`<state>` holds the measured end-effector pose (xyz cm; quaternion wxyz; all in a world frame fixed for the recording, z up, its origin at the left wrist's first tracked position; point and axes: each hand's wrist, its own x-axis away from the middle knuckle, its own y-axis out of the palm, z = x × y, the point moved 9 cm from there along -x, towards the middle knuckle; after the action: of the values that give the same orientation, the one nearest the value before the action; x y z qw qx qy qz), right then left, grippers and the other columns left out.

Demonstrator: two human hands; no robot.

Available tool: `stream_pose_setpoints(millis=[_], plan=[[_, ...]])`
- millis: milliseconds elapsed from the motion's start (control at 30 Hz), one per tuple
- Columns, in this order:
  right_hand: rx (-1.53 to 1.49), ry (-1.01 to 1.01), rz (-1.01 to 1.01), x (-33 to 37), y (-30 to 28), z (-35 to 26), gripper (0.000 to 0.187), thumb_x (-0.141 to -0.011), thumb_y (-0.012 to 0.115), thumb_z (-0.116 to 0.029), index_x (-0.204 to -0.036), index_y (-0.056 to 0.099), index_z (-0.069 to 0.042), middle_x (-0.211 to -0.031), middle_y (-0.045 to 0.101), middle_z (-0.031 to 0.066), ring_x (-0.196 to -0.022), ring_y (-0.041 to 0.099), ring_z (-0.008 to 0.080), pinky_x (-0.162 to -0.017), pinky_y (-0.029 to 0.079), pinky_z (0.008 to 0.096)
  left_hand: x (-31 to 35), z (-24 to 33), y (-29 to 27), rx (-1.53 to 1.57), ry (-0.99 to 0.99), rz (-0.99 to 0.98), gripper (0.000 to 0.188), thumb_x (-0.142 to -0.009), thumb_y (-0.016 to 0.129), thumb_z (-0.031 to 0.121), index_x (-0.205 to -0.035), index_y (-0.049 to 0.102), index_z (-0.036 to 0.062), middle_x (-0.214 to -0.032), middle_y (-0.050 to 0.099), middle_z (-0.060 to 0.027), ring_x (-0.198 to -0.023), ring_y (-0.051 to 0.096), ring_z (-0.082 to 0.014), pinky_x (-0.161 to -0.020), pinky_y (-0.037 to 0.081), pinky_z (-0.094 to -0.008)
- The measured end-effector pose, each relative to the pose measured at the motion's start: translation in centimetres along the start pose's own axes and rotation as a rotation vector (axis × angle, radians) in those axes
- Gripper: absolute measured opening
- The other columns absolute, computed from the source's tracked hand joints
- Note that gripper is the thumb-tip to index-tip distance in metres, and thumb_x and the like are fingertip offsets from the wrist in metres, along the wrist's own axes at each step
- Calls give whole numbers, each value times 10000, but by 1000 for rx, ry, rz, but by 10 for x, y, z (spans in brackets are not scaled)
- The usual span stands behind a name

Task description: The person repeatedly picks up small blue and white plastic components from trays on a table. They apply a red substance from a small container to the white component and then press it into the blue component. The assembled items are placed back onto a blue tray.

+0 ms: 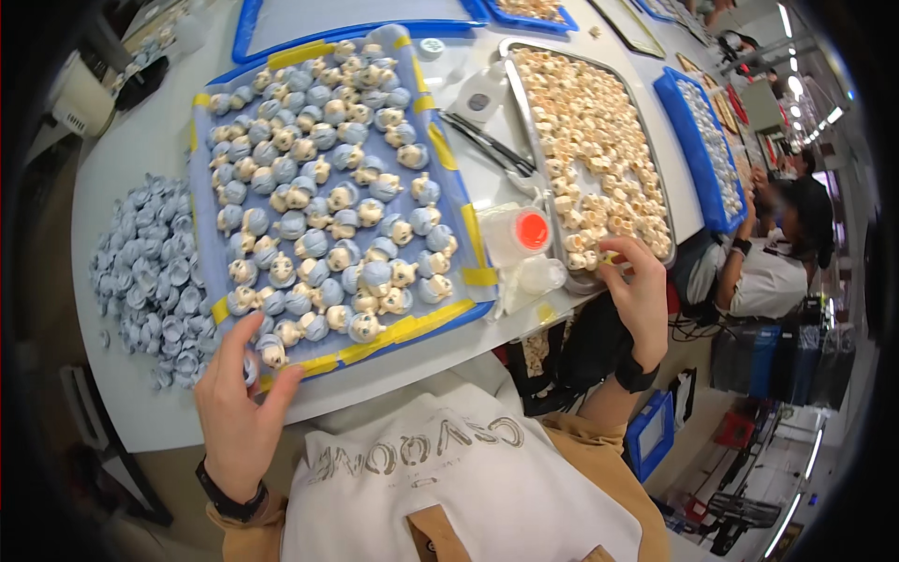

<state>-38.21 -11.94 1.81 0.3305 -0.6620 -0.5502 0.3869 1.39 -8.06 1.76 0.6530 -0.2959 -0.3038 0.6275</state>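
Observation:
My left hand (239, 398) is at the near left corner of a blue tray (351, 354) edged with yellow tape. Its thumb and index finger are spread around a small doll head (272, 350) with a pale blue cap. A loose blue piece (250, 367) shows between the fingers; whether they touch it, I cannot tell. Rows of similar capped heads (328, 201) fill the tray. On the right, my right hand (637, 290) pinches at the near edge of a metal tray (670, 225) of cream-coloured hollow pieces (599, 140). What lies between its fingertips is too small to name.
Left of the blue tray lies a heap of blue caps (154, 281). Between the trays are black tweezers (487, 142), a tub with an orange-red top (532, 230) and a small clear container (541, 275). A blue bin (698, 150) stands farther right, near another person (773, 272).

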Motion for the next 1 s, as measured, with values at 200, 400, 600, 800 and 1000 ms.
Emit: stream_pose_setpoints(millis=[200,400,600,800,1000], plan=[[3,54,69,1,0,7,210,-721,611,66,-917,610,-9,-850,593,104,-622,560,172,-564,450,272,14,8,8,1009,-123,-207,440,-833,403,107,-1249,364,-31,-902,450,-55,-613,380,-50,-542,340,-185],[-356,-250,209,28,-23,-92,294,-727,600,75,-1005,606,-23,-939,601,129,-735,584,169,-663,468,251,11,25,37,1206,-90,-452,411,-828,609,54,-1196,437,-11,-879,538,-40,-626,489,-33,-557,373,-160],[-833,-569,-272,46,39,-190,328,-641,649,100,-930,682,-52,-964,587,137,-778,593,198,-636,496,262,4,42,46,887,7,-490,393,-778,661,47,-1150,538,29,-853,538,0,-599,453,-4,-557,364,-184],[-831,-610,-226,44,33,-191,372,-617,665,104,-959,664,-42,-960,601,134,-772,595,214,-647,493,274,11,32,57,1019,-186,-495,325,-880,495,103,-1186,527,-4,-921,580,-33,-653,437,-24,-561,345,-185],[-319,-357,213,7,-21,-136,287,-646,638,87,-913,643,-17,-930,598,115,-816,595,232,-688,470,292,10,31,51,1063,-102,-490,294,-865,558,103,-1125,542,-33,-829,590,-25,-636,470,-12,-558,383,-167]])
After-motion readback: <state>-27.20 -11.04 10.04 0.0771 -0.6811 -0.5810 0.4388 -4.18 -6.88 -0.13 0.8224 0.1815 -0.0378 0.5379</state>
